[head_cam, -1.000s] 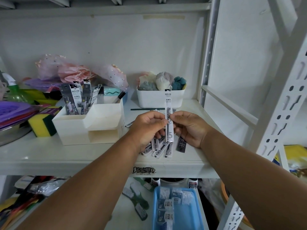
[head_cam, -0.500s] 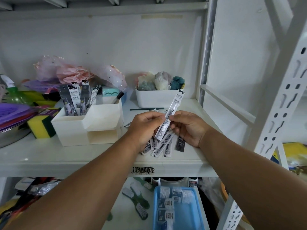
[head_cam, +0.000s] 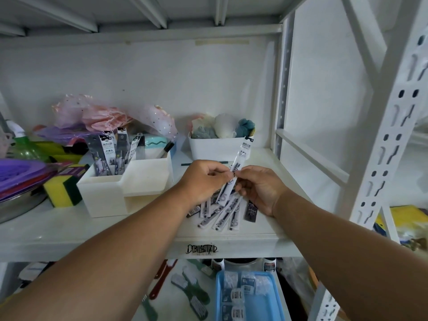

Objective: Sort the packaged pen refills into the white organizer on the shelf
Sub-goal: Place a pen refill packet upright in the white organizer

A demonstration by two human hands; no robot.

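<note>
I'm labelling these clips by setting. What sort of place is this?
Probably a storeroom or stockroom: white slotted metal shelving, mixed household goods such as scrub sponges, and packaged pen refills lying loose beside a white organizer.

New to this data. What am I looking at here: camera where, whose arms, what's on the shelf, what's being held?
There is no robot. A person wears a wide-angle camera on the head, so the one view looks forward and down along their two bare arms.

The left hand and the right hand both pinch one packaged pen refill, which stands tilted with its top leaning right.

Under the hands, a loose pile of refill packs lies on the white shelf. To the left stands the white organizer, with several refill packs already upright in its rear compartment. Behind the hands is a white bin of soft bundled items. A yellow and green sponge lies left of the organizer.

The lower shelf holds a blue tray.
</note>
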